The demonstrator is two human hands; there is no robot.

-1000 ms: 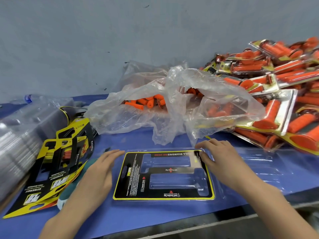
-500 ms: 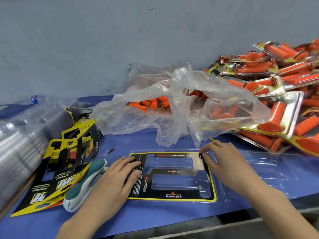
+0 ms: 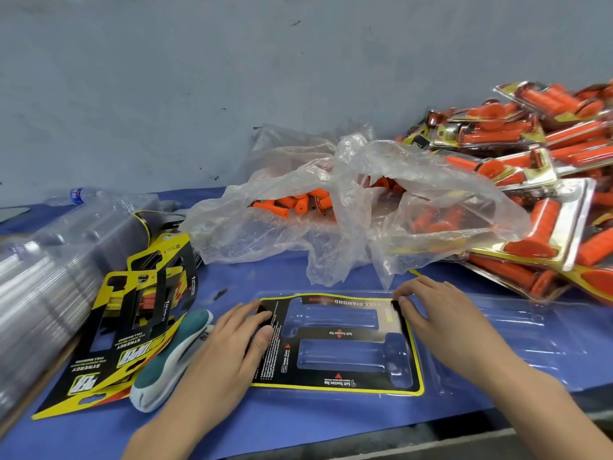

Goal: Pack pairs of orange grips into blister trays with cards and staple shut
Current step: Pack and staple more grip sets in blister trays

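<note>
A black and yellow card [image 3: 338, 333] lies in the left half of an opened clear blister tray [image 3: 510, 330] on the blue table. My left hand [image 3: 232, 346] presses flat on the card's left end with straight fingers. My right hand [image 3: 438, 313] presses on the card's upper right corner with its fingertips. Both grip pockets of the tray under the card hold nothing. Loose orange grips [image 3: 298, 204] lie in a crumpled clear plastic bag [image 3: 348, 200] behind the tray. A green and white stapler [image 3: 169, 360] lies just left of my left hand.
A stack of spare cards [image 3: 132, 313] fans out at the left beside a tall stack of clear trays [image 3: 49, 260]. Finished packs of orange grips [image 3: 547, 180] pile up at the right. A plastic bottle [image 3: 79, 195] lies at the back left by the wall.
My left hand slid right from the table onto the card's left end, uncovering the stapler. My right hand stayed on the card's upper right corner.
</note>
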